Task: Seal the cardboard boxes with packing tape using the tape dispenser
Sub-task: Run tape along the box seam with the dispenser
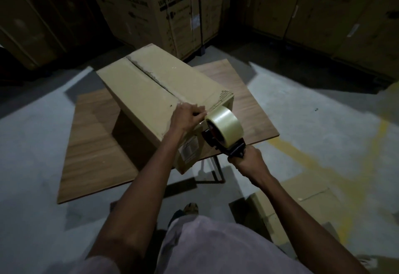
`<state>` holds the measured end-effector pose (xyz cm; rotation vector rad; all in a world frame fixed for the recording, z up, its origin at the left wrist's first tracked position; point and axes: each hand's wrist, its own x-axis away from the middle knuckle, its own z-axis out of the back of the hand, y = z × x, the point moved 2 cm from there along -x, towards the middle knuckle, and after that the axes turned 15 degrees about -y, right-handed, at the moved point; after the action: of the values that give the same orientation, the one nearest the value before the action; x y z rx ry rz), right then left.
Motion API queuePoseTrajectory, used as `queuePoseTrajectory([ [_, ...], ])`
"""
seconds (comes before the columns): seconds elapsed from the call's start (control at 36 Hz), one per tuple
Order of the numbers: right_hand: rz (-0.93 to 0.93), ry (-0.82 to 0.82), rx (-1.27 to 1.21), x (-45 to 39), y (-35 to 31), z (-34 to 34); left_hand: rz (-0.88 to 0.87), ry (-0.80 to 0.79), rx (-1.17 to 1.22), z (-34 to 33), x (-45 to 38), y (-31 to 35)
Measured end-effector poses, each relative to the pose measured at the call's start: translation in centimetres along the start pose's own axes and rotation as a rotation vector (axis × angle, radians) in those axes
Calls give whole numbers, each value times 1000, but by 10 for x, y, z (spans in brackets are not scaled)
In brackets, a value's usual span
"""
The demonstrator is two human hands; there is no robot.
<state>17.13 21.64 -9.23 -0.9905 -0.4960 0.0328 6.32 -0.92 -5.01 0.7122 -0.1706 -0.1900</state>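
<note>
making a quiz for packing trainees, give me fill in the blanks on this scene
1. The tape dispenser handle is gripped by the ____ hand.
2. The left hand rests on the ____.
3. The cardboard box sits on a ____ table.

Missing words: right; cardboard box; wooden
</note>
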Motion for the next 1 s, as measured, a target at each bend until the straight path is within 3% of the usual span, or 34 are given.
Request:
queuePoseTrajectory([
  [0.56,-14,-27,-22,25,-12,23,18,134,-92,-2,12,8],
  [0.78,-66,-74,-16,32,-36,33,63,74,-159,0,8,6],
  [1.0,-104,-71,147,43,-21,35,40,128,-101,1,11,7],
])
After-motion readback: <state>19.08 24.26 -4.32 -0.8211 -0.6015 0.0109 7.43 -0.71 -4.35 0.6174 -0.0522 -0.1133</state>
